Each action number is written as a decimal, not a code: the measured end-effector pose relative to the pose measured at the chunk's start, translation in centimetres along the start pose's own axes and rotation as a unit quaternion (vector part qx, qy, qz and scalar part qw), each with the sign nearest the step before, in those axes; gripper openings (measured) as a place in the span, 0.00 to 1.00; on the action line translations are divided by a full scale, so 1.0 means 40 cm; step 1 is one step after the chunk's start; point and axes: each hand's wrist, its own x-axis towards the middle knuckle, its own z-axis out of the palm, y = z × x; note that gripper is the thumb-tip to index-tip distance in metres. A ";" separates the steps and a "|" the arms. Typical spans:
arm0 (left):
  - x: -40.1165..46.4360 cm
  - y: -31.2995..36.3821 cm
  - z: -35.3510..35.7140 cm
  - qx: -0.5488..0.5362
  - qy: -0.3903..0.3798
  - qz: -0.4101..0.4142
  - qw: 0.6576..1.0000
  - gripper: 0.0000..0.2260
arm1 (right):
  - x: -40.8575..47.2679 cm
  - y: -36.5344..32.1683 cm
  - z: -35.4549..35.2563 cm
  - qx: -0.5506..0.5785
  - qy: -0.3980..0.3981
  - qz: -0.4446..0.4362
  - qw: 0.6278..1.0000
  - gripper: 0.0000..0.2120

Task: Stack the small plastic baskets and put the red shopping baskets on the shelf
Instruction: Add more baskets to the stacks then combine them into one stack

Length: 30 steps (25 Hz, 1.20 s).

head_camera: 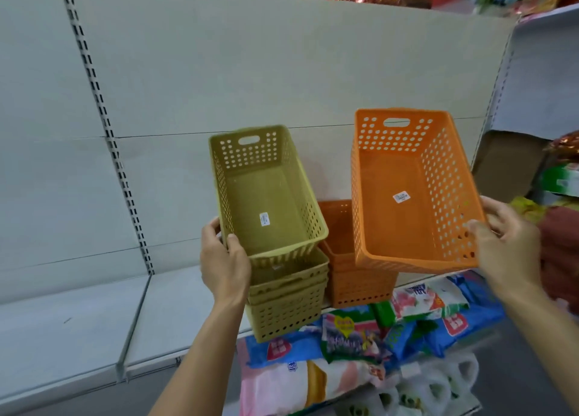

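Overhead, left hand [224,260] grip holding tilted olive basket [266,193], right hand [506,243] grip holding tilted orange basket [407,193]

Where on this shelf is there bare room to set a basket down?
The shelf is bare left of the olive basket stack, out to the slotted upright and beyond. Right is crowded: the orange stack sits beside the olive one, cardboard box and packets further right.

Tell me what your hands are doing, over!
Left hand grips olive basket over olive stack. Right hand holds orange basket above orange stack. Nothing blocking.
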 end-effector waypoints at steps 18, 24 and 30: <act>-0.171 -0.066 0.092 0.430 -0.125 0.317 0.836 0.20 | 0.206 0.184 0.279 -0.133 -0.198 0.041 0.970 0.18; -0.140 -0.034 0.084 0.358 -0.081 0.320 0.873 0.15 | 0.106 0.179 0.241 -0.233 -0.361 -0.221 0.875 0.22; -0.151 -0.053 0.107 0.422 -0.130 0.270 0.856 0.20 | 0.071 0.166 0.228 -0.288 -0.415 -0.263 0.822 0.18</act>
